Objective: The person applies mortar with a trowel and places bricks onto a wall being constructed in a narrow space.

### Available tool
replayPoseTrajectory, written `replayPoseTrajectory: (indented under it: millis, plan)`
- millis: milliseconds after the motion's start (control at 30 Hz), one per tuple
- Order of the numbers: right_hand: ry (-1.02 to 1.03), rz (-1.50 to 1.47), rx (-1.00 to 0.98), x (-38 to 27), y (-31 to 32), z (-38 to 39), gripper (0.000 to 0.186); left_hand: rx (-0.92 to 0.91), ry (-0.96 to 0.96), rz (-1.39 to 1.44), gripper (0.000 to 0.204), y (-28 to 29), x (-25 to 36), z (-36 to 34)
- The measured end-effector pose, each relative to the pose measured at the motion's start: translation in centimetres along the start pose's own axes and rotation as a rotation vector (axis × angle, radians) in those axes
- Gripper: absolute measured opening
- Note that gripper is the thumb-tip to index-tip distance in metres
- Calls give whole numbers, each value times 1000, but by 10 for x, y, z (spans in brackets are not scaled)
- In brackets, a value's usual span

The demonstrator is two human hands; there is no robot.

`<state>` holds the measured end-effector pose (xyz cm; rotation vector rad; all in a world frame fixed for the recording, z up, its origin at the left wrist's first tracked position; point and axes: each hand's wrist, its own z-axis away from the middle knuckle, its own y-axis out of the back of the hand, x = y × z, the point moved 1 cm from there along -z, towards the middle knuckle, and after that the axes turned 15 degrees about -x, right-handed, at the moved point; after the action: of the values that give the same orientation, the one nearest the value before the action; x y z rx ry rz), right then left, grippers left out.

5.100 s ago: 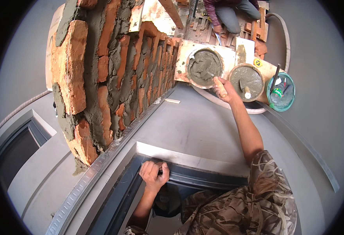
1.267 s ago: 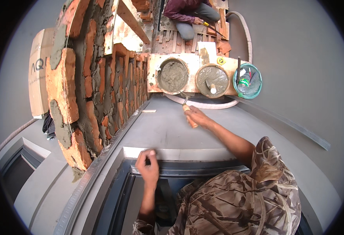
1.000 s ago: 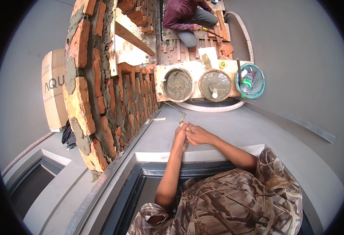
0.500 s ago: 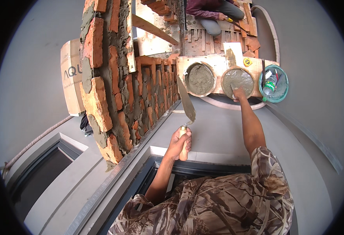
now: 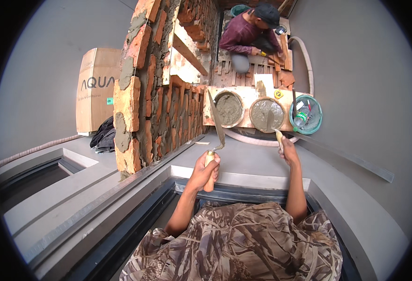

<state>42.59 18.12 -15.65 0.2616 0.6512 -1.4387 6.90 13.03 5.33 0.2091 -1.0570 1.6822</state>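
Note:
My left hand (image 5: 203, 171) is closed round the wooden handle of a brick trowel (image 5: 216, 119), its long, mortar-smeared blade pointing up and away. My right hand (image 5: 289, 152) grips the pale handle of a second trowel (image 5: 279, 136). That trowel's grey blade reaches over the near edge into the right mortar bucket (image 5: 251, 118), against the wet grey mortar. Left of it stands another mortar bucket (image 5: 229, 126), filled with thicker-looking mortar. Both stand on a wooden board (image 5: 248, 93). The brick wall (image 5: 149, 93), with mortar in its joints, rises left of my left hand.
A teal bucket (image 5: 319, 124) holding a plastic bottle (image 5: 301, 117) stands right; a yellow tape measure (image 5: 278, 94) lies nearby. Beyond, a co-worker (image 5: 241, 35) crouches among bricks. A cardboard box (image 5: 91, 91) stands left; a pale hose (image 5: 307, 61) and metal straightedge (image 5: 356, 161) lie right.
My right hand has drawn back from the right mortar bucket toward me, and its trowel now shows. My left hand still holds its trowel. The view has shifted, showing more of the co-worker.

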Motion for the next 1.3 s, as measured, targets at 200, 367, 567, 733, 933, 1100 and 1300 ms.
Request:
replayPoseTrajectory:
  millis: [200, 367, 567, 733, 933, 1100, 1300]
  plan:
    - [291, -415, -124, -8, -80, 165, 25, -20, -60, -197, 15, -27, 8, 42]
    - [396, 31, -35, -17, -131, 244, 37, -126, -119, -340, 16, -50, 4, 83]
    - [742, 526, 243, -45, -179, 316, 48, -192, -163, -414, 17, -85, 0, 132]
    - [842, 546, 192, -51, -196, 343, 49, -219, -244, -451, 19, -105, 2, 165]
    - [862, 497, 131, -56, -206, 360, 48, -220, -299, -422, 21, -121, 4, 183]
    - [876, 451, 19, -61, -206, 367, 49, -228, -308, -463, 22, -128, 6, 189]
    - [844, 409, -50, -59, -201, 365, 50, -238, -309, -482, 22, -137, 5, 187]
